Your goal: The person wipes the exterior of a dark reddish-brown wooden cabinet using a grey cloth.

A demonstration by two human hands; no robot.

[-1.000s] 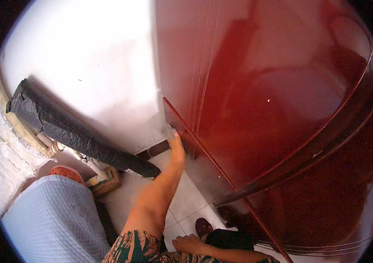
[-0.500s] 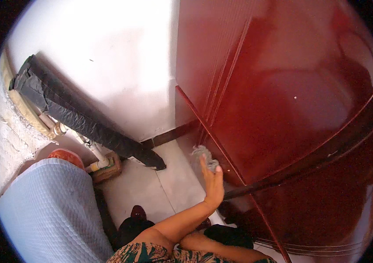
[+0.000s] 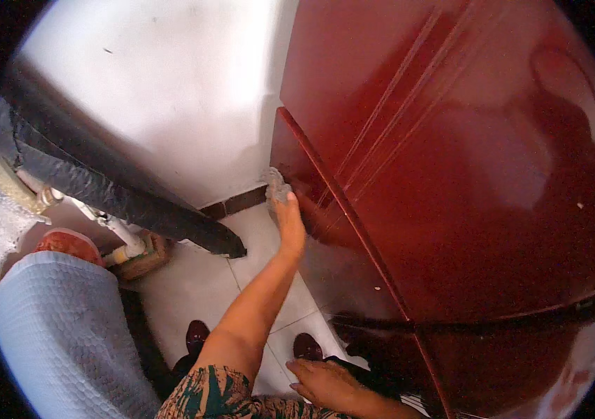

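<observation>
left hand (image 3: 289,222) is stretched out far from the body, fingers closed down over a small grey cloth (image 3: 274,184) and pressing it against the lower corner of the dark red door (image 3: 451,174), right where the door edge meets the white wall (image 3: 171,91). so the cloth sits at the far end of that arm, just above the dark skirting strip (image 3: 238,202). most of the cloth is bunched under the fingers, only a crumpled bit pokes out past the fingertips, hard to tell its real shape.

right hand (image 3: 325,383) is down near the body at the bottom edge, fingers loosely curled and a bit apart, resting against something dark. can't tell if it's actually gripping anything, and the wrist is cut off by the frame.

on the left there's a black wrapped pipe (image 3: 102,188) slanting down the wall, a thinner white pipe (image 3: 112,227) under it, and a pale blue quilted thing (image 3: 60,335) near the left edge. two dark shoes (image 3: 196,335) show on the tiled floor (image 3: 192,286), partly hidden by the arm. the door is glossy, reflections are blurry.
</observation>
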